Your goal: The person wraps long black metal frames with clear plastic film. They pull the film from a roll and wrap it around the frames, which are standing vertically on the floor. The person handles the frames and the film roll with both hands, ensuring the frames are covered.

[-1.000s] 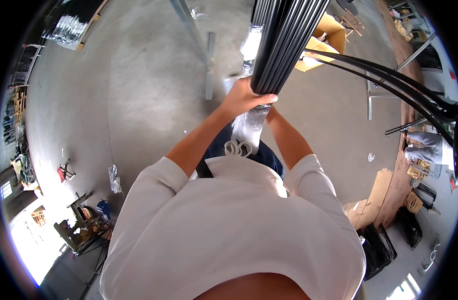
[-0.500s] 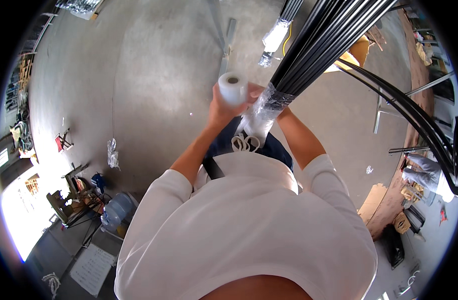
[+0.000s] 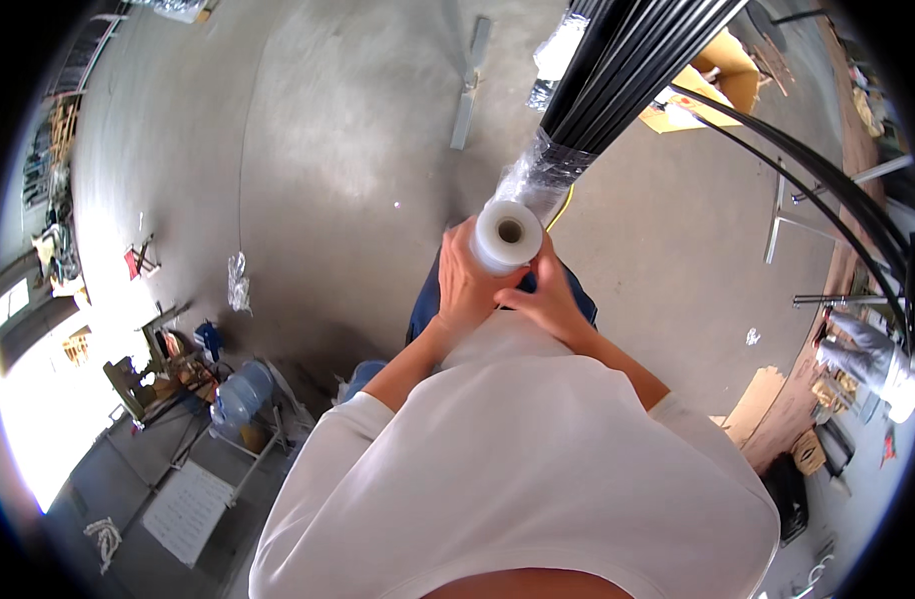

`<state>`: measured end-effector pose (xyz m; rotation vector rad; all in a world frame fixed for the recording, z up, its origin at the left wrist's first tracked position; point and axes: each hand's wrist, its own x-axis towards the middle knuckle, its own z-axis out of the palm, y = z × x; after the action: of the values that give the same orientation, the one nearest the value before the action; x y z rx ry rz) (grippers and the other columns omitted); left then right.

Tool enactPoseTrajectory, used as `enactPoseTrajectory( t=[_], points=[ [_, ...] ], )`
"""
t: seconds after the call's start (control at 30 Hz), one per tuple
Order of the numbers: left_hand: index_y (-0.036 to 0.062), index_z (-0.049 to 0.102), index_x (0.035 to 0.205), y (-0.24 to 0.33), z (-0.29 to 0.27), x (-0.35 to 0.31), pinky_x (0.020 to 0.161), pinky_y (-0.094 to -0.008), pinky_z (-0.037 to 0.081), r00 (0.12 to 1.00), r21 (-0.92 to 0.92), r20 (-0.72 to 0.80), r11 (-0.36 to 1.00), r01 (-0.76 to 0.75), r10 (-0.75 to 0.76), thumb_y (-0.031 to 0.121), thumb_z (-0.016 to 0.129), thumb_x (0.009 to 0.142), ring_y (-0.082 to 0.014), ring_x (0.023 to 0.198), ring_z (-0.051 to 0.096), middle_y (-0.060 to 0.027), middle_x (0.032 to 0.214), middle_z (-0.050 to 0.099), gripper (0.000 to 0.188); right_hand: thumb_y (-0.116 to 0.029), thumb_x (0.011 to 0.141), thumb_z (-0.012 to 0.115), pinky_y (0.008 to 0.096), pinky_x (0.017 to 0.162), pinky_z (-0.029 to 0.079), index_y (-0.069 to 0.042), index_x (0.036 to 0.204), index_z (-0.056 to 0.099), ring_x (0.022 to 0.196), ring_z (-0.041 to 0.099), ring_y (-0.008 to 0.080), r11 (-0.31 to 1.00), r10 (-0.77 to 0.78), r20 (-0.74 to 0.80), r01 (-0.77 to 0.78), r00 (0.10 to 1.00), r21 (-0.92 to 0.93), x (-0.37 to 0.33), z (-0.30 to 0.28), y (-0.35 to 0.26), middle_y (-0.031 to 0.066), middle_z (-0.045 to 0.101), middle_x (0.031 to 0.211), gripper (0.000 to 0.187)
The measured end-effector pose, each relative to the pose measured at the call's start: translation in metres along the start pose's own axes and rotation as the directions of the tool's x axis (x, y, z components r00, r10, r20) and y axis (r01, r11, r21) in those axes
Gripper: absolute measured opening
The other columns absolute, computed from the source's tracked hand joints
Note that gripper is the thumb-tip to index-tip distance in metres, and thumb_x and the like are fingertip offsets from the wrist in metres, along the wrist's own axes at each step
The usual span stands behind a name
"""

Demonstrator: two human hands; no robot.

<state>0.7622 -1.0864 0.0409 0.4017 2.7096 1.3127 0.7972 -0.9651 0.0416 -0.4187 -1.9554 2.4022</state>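
A roll of clear stretch film (image 3: 505, 262) stands nearly upright in front of my waist, its hollow core facing up. My left hand (image 3: 465, 278) is closed around the roll's left side. From the right, my right hand (image 3: 549, 295) curls against the roll's lower right side, thumb pointing left. Just beyond the roll is the end of a bundle of long black tubes (image 3: 642, 70), slanting away to the upper right. Clear film (image 3: 549, 165) is wound around that end, and the roll partly covers it.
A second film-wrapped bundle (image 3: 557, 55) lies beyond, beside an open cardboard box (image 3: 732, 80). Black curved tubes (image 3: 827, 150) arch along the right. Metal bars (image 3: 464, 115) lie on the floor ahead. Water jugs (image 3: 243, 394) stand at the left rear. Another person's grey-clad legs (image 3: 862, 349) show at far right.
The roll has moved right and nearer my body, in front of the wrapped end. My right hand has come from the bundle's end to the roll.
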Motion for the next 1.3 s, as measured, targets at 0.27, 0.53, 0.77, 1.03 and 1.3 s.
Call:
enactPoseTrajectory(
  t=[0.27,0.53,0.77,1.03,1.3],
  points=[
    [-0.0016,0.046,0.114,-0.012,-0.043,0.066,0.088,-0.0354,0.040,0.947,-0.552,0.320,0.810,0.196,-0.011,0.008,0.066,0.071,-0.0241,0.106,0.050,-0.0152,0.118,0.048,0.049,-0.016,0.052,0.080,0.0315,0.082,0.041,-0.004,0.114,0.041,0.097,0.052,0.0225,0.927,-0.121,-0.315,-0.006,0.941,-0.374,-0.003,0.029,-0.008,0.0102,0.051,0.102,0.075],
    [-0.0002,0.059,0.089,0.037,0.022,0.125,0.064,-0.0244,0.047,0.861,-0.589,0.459,0.801,0.110,0.219,0.018,0.076,0.065,-0.0111,0.072,0.060,-0.0066,0.080,0.064,0.034,-0.022,0.053,0.082,0.0317,0.083,0.045,0.001,0.110,0.047,0.091,0.057,0.0185,0.946,-0.150,-0.495,-0.021,0.856,-0.323,-0.051,0.021,-0.022,0.0117,0.058,0.099,0.071],
    [0.0000,0.061,0.085,0.054,-0.012,0.090,0.062,-0.0239,0.048,0.871,-0.617,0.433,0.781,0.100,0.231,0.013,0.076,0.063,-0.0092,0.068,0.059,-0.0051,0.078,0.065,0.030,-0.019,0.062,0.076,0.0309,0.075,0.049,0.002,0.106,0.054,0.081,0.060,0.0167,0.938,-0.099,-0.428,-0.059,0.899,-0.341,-0.018,-0.112,0.005,0.0103,0.063,0.091,0.054],
    [-0.0005,0.041,0.120,0.028,-0.016,0.061,0.084,-0.0301,0.042,0.914,-0.635,0.269,0.770,-0.071,0.305,0.017,0.067,0.074,-0.0179,0.102,0.051,-0.0158,0.118,0.049,0.055,-0.022,0.079,0.057,0.0323,0.080,0.047,0.002,0.108,0.054,0.089,0.058,0.0198,0.908,0.043,0.241,-0.139,0.970,0.396,0.071,0.001,0.116,0.0091,0.061,0.099,0.038],
    [-0.0027,0.029,0.125,-0.079,-0.021,0.027,0.096,-0.0417,0.030,0.991,-0.442,0.051,0.893,-0.089,0.124,0.030,0.076,0.062,-0.0320,0.119,0.036,-0.0216,0.127,0.035,0.085,-0.026,0.081,0.054,0.0339,0.083,0.045,0.002,0.111,0.052,0.093,0.057,0.0216,0.688,0.205,0.311,-0.363,0.928,0.629,0.060,0.001,0.115,0.0106,0.059,0.103,0.042]
  ],
)
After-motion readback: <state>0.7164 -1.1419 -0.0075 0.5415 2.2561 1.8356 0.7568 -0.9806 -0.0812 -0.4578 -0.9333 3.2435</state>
